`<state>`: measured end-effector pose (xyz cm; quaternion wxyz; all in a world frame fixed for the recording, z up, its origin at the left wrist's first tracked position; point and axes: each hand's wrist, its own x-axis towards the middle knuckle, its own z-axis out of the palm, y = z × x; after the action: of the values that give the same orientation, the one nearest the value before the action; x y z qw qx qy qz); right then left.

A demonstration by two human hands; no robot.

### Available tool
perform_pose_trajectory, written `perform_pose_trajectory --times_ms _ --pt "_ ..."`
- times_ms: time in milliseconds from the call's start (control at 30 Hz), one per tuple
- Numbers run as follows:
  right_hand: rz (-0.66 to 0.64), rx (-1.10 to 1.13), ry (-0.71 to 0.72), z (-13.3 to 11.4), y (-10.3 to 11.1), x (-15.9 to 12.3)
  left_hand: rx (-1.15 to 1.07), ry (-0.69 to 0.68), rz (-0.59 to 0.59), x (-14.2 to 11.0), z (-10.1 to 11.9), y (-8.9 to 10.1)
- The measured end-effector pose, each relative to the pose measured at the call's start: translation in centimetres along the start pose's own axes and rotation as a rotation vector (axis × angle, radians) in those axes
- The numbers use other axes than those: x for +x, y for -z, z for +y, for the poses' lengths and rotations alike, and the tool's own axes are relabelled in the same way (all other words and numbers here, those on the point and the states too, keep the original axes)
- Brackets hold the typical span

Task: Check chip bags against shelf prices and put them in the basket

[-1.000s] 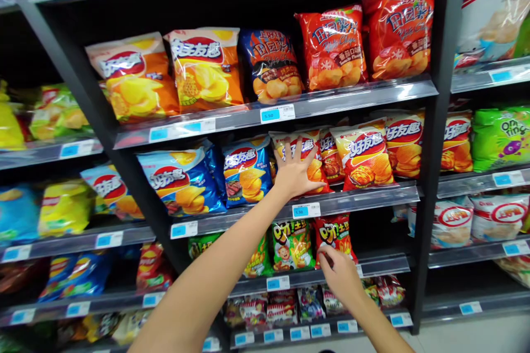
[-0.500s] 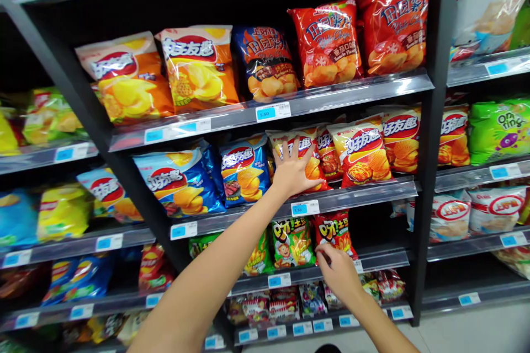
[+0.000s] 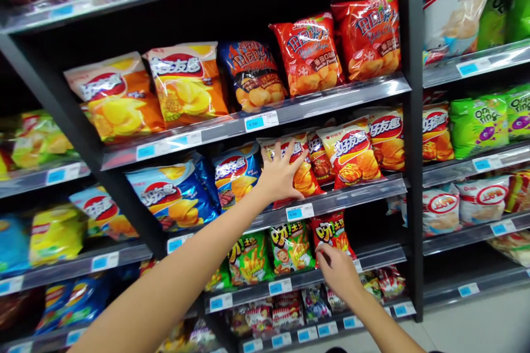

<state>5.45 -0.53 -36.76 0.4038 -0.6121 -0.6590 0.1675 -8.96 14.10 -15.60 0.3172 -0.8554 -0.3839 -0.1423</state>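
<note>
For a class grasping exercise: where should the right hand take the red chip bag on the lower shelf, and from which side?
Probably by its middle, from the front and right. The red chip bag sits under the shelf rail, so its top is hard to reach; a green bag crowds its left, its right side looks open. The right hand reaches its lower edge.

Shelf tag (image 3: 260, 121): 5.50. Orange chip bag (image 3: 186, 85): 好友趣. Red bag (image 3: 308, 55): 田园薯片. Lower-shelf red bag (image 3: 329, 234): 呀!土豆.

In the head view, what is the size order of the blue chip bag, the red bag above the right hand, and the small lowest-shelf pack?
1. Blue chip bag
2. Red bag
3. Small pack
Camera nearness could affect this.
</note>
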Motion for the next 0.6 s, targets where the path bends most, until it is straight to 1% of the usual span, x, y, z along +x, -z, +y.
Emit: perform_pose_trajectory --times_ms 133,267,433,600 --pt "0.007 0.007 -0.001 0.1 0.0 0.0 0.083 -0.139 -0.03 0.1 -0.8 1.3" --pt "0.008 0.003 0.006 0.1 0.0 0.1 0.101 -0.194 -0.08 0.8 -1.3 1.5" --pt "0.014 -0.012 -0.012 0.0 0.1 0.2 0.072 -0.189 -0.129 1.3 -1.7 1.2" --pt "0.011 -0.018 -0.015 0.0 0.4 0.0 0.008 -0.077 -0.142 1.3 -1.9 0.6"
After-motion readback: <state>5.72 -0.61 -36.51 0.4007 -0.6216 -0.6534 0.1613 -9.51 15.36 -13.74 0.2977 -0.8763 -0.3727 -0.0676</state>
